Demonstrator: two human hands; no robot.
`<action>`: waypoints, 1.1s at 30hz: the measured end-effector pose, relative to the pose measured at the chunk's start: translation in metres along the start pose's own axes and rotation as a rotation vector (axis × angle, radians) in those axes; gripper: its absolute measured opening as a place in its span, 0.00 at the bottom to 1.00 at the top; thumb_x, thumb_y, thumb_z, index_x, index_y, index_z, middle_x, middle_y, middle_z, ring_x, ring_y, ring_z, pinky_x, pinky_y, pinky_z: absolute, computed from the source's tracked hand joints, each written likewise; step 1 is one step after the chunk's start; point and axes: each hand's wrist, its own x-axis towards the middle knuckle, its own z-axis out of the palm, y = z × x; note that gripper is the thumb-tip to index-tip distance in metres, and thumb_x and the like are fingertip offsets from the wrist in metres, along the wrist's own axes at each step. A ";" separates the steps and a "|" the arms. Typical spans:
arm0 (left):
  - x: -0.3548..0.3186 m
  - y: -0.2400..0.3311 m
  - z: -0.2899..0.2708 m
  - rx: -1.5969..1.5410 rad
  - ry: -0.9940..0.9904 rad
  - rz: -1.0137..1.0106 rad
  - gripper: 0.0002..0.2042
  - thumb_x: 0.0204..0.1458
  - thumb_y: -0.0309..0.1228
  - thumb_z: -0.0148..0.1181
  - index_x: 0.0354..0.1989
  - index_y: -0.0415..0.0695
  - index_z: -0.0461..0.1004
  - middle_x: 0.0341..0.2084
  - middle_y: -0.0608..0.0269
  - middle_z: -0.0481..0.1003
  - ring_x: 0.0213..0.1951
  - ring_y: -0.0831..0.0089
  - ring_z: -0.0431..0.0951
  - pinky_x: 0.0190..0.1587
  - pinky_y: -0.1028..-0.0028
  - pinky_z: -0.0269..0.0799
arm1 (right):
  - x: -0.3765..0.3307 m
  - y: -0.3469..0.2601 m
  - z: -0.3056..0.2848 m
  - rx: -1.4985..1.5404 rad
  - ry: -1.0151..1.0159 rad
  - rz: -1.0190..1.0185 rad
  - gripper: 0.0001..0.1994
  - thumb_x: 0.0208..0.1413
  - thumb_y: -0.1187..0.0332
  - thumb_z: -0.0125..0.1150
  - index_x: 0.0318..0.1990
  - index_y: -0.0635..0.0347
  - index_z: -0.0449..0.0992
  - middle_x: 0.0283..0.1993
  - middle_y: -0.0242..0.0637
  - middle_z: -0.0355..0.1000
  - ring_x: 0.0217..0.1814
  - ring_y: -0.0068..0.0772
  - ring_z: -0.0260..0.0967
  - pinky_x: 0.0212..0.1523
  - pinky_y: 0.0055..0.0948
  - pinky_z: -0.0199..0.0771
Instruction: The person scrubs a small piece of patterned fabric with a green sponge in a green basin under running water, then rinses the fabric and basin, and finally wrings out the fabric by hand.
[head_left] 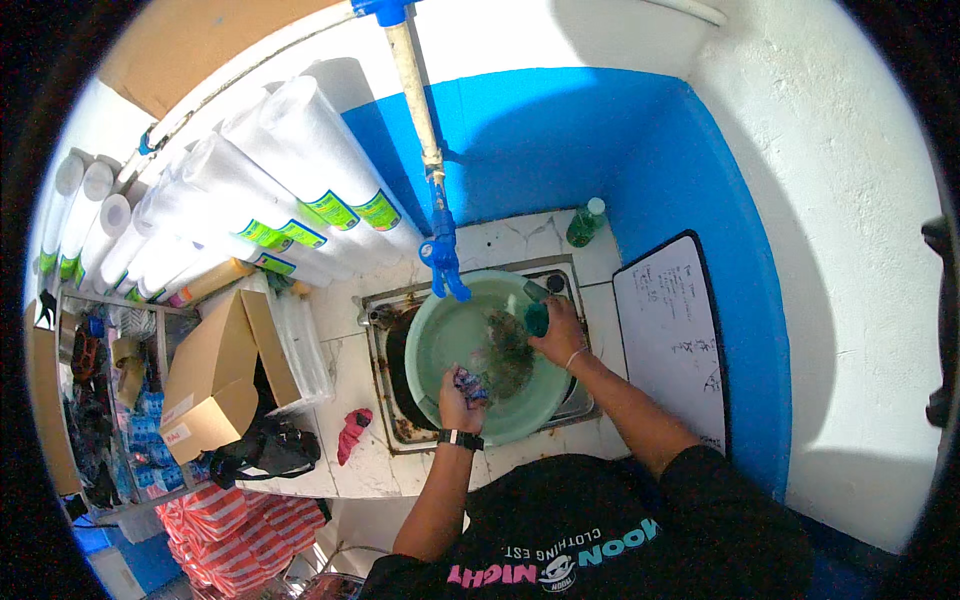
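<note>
Indistinct dark clump (509, 357), partly hidden patterned bundle (470, 384)

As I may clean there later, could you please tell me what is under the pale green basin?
Under the basin is a metal sink, its stained edges showing around it. Whatever lies directly beneath the basin is covered.

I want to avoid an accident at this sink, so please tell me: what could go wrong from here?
The wristband behind the left hand is close to the rim of the basin, so it might get wet. The basin takes up much of the sink; a knock could perhaps spill what looks like water. The right hand holds a green object at the basin; if wet, it may slip and splash.
</note>
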 end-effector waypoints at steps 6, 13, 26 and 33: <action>0.011 -0.007 0.002 -0.074 -0.011 -0.026 0.09 0.62 0.41 0.54 0.34 0.51 0.71 0.21 0.73 0.67 0.19 0.80 0.65 0.15 0.80 0.52 | -0.003 -0.007 0.000 0.251 -0.045 0.079 0.43 0.41 0.64 0.75 0.65 0.62 0.58 0.60 0.52 0.63 0.63 0.56 0.62 0.64 0.44 0.65; 0.020 -0.015 0.013 -0.002 -0.028 0.034 0.10 0.61 0.42 0.54 0.34 0.50 0.71 0.21 0.71 0.67 0.19 0.79 0.64 0.16 0.78 0.54 | 0.015 0.008 -0.025 0.054 0.022 0.140 0.44 0.45 0.63 0.73 0.68 0.61 0.54 0.61 0.55 0.61 0.68 0.57 0.55 0.64 0.47 0.65; 0.023 -0.009 0.041 -0.087 -0.005 -0.011 0.08 0.62 0.39 0.53 0.33 0.51 0.69 0.21 0.72 0.68 0.18 0.80 0.63 0.16 0.80 0.52 | 0.058 0.000 -0.063 -0.319 0.218 0.031 0.29 0.52 0.61 0.68 0.60 0.62 0.69 0.61 0.51 0.65 0.64 0.52 0.62 0.60 0.46 0.67; 0.048 -0.003 0.055 -0.032 -0.156 0.046 0.08 0.63 0.40 0.52 0.35 0.51 0.71 0.22 0.74 0.69 0.20 0.81 0.65 0.20 0.79 0.57 | 0.051 -0.168 -0.135 0.528 0.157 -0.564 0.28 0.58 0.57 0.64 0.60 0.66 0.67 0.55 0.52 0.68 0.58 0.52 0.67 0.57 0.40 0.71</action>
